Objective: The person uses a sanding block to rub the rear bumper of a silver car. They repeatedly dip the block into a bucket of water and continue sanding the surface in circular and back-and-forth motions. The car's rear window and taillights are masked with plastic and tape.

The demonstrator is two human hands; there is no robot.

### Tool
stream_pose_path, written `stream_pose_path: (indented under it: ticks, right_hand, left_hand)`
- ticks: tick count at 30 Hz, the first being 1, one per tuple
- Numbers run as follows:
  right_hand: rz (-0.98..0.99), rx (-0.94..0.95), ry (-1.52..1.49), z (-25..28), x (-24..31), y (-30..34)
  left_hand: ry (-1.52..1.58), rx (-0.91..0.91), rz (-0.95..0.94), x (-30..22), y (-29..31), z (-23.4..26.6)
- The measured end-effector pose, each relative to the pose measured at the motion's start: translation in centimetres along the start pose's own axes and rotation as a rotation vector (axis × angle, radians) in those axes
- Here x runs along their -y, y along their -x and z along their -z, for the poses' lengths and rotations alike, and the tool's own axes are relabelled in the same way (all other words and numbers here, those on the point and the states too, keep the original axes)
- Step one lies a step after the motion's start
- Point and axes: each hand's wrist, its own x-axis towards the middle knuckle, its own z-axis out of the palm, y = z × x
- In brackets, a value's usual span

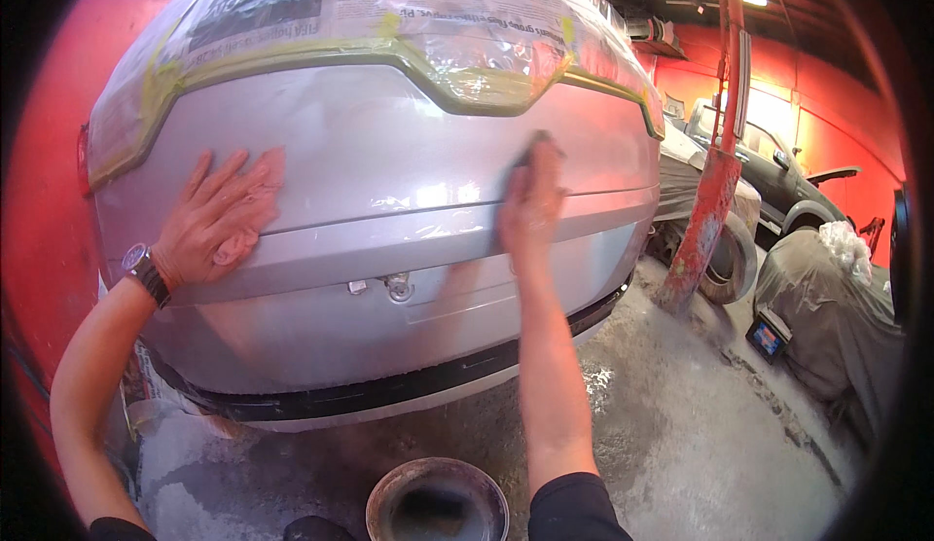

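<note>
On one silver car (331, 142) are two hands (216, 218) (532, 200), one cloth (275, 168).

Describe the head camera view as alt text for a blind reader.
A person's left hand spreads over a pink cloth on a silver car panel; the blurred right hand is farther right. Above, yellow tape borders newspaper; below, a round basin.

Around three o'clock, a red post (702, 196) stands before a tyre (743, 264) and a dark car (771, 179); toward four, a battery (769, 337) sits beside a sheet-covered heap (817, 298).
</note>
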Motion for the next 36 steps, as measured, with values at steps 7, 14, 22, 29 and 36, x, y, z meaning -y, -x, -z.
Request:
stream_pose_path:
  ticks: [7, 14, 22, 29, 36]
  right_hand:
    - [0.343, 0.158, 0.04, -1.2, 6.8, 1.0]
    - [0.079, -0.003, 0.023, -0.7, 3.4, 0.1]
    - [0.021, 0.22, -0.058, 3.9, 1.1, -2.7]
    - [0.543, 0.353, 0.032, -0.3, 8.1, 3.1]
    - [-0.028, 0.084, -0.046, -0.1, 2.4, 2.3]
  left_hand:
    - [0.006, 0.022, 0.004, -0.2, -0.1, -0.2]
    - [0.046, 0.013, 0.021, -0.5, -0.5, 0.2]
    - [0.031, 0.004, 0.009, -0.3, -0.3, 0.3]
    - [0.031, 0.012, 0.015, -0.3, 0.3, -0.5]
    - [0.02, 0.012, 0.014, -0.3, 0.2, 0.0]
